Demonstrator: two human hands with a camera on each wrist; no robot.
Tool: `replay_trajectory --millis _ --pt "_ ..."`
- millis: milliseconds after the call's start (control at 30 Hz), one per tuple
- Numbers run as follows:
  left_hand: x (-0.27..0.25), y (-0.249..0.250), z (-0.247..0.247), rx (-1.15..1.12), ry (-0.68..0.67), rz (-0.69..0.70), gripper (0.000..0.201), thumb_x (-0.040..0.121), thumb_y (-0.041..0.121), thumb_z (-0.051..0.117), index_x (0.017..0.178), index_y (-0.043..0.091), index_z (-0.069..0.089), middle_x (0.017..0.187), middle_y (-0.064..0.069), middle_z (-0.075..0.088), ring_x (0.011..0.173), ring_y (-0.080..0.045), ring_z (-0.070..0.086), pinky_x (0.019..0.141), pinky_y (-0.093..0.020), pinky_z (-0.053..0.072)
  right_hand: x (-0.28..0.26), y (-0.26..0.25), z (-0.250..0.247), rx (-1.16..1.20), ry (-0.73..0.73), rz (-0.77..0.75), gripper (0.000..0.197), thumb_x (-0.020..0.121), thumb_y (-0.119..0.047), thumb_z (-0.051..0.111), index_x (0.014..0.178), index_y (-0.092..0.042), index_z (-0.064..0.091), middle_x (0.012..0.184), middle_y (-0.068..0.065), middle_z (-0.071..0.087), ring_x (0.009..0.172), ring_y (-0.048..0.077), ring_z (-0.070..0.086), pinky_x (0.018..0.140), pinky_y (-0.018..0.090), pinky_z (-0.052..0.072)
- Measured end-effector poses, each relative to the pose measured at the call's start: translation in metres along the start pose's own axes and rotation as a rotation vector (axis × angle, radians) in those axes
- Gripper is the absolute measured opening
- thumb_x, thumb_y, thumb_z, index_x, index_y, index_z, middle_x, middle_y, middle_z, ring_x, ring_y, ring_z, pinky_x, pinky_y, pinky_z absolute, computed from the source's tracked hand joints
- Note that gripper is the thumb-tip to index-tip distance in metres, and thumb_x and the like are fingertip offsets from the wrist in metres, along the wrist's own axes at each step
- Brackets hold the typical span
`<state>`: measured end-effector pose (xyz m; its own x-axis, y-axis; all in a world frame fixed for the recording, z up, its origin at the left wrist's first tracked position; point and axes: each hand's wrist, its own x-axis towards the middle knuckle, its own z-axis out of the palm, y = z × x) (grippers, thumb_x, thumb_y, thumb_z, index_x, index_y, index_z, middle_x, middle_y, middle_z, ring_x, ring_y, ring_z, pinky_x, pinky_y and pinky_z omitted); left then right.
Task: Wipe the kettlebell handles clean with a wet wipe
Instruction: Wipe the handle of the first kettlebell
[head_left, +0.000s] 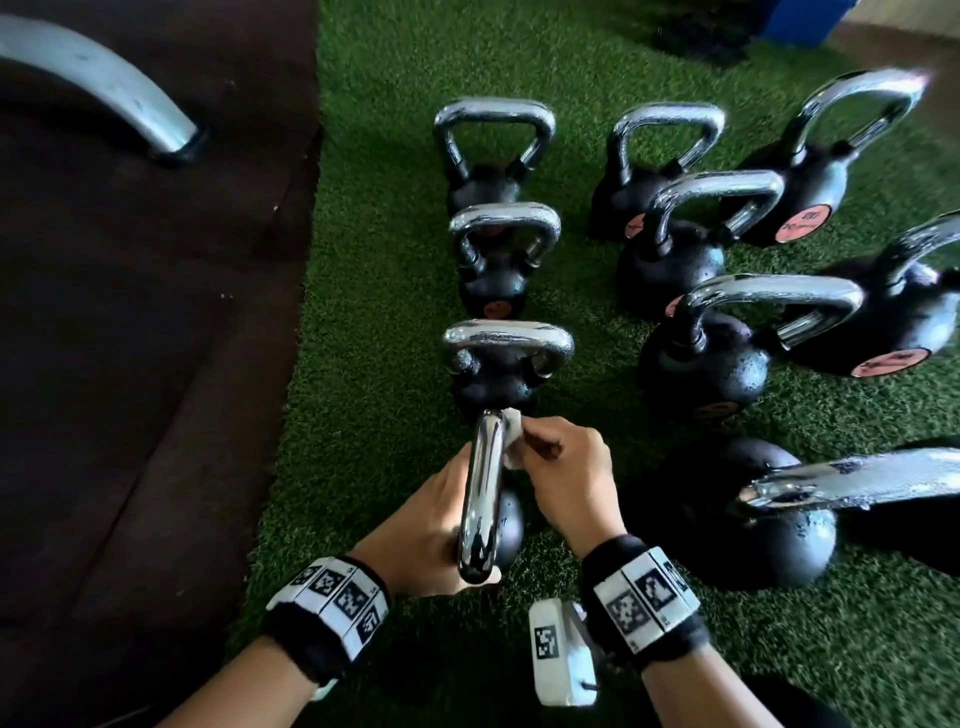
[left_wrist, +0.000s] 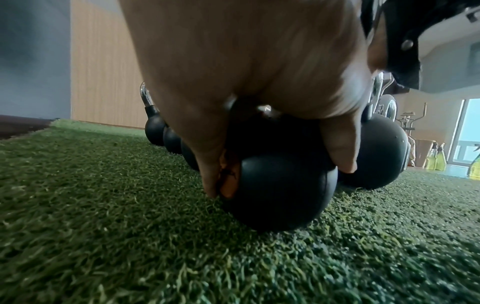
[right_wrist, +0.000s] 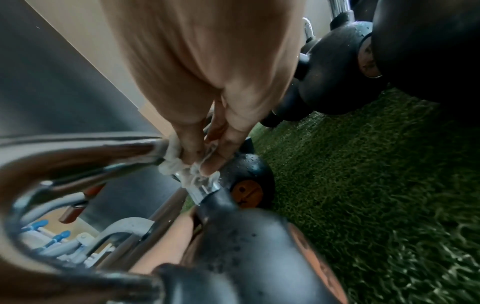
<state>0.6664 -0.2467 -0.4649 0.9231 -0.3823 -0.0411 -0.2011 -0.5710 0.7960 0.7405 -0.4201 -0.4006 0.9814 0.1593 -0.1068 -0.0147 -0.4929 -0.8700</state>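
Both hands busy w/ nearest kettlebell (head_left: 501, 525) on turf (head_left: 363, 260) — left hand (head_left: 415, 535) grips its body, right hand (head_left: 563, 478) pinches wet wipe (head_left: 511, 434) against chrome handle (head_left: 480, 499).

The head view looks steeply down from above onto green turf (head_left: 374, 260), taking in both wrists and rows of kettlebells ahead – a wide, fairly distant look. The left wrist view sits low, almost at turf level, facing forward past the left hand (left_wrist: 259, 67) to the black ball of the nearest kettlebell (left_wrist: 280, 191), very close. The right wrist view looks along the right hand (right_wrist: 207, 67) at the wipe (right_wrist: 179, 164) on the chrome handle (right_wrist: 78, 156) – closer still. All three share that kettlebell and the turf around it
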Motion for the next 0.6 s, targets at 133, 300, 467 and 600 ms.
replay_trajectory --millis 133,300,467,600 --pt "0.008 -0.001 -0.006 -0.072 0.032 0.031 0.128 0.065 0.023 0.090 0.161 0.030 0.004 0.153 0.038 0.020 0.140 0.011 0.034 0.113 -0.008 0.029 0.009 -0.004 -0.003 -0.014 0.021 -0.016 0.015 0.086 -0.012 0.078 0.099 -0.018 0.082 0.093 -0.008 0.076 0.084 0.001 0.069 0.078 0.022 0.054" --pt "0.007 -0.013 -0.009 -0.251 -0.049 -0.064 0.110 0.071 0.036 0.095 0.156 0.029 0.024 0.145 0.031 0.045 0.132 0.011 0.047 0.104 0.000 0.033 -0.006 -0.015 -0.009 -0.025 -0.023 -0.294 0.016 0.088 -0.008 0.074 0.093 -0.020 0.082 0.091 -0.013 0.072 0.084 0.000 0.069 0.074 0.018 0.056" --pt "0.007 -0.021 -0.011 -0.263 -0.085 -0.157 0.089 0.073 0.044 0.092 0.146 0.030 0.043 0.137 0.021 0.057 0.131 0.004 0.052 0.104 -0.003 0.037 -0.010 -0.023 -0.012 -0.035 -0.165 -0.342 0.025 0.081 -0.009 0.081 0.085 -0.034 0.080 0.084 -0.016 0.072 0.077 0.003 0.069 0.069 0.017 0.055" --pt "0.010 -0.021 -0.017 -0.256 -0.135 -0.225 0.081 0.075 0.047 0.089 0.143 0.033 0.048 0.137 0.024 0.058 0.130 0.008 0.052 0.105 -0.004 0.037 -0.010 -0.025 -0.008 0.118 -0.210 -0.131 0.033 0.073 -0.003 0.085 0.075 -0.035 0.078 0.085 -0.008 0.078 0.078 0.010 0.074 0.076 0.036 0.062"
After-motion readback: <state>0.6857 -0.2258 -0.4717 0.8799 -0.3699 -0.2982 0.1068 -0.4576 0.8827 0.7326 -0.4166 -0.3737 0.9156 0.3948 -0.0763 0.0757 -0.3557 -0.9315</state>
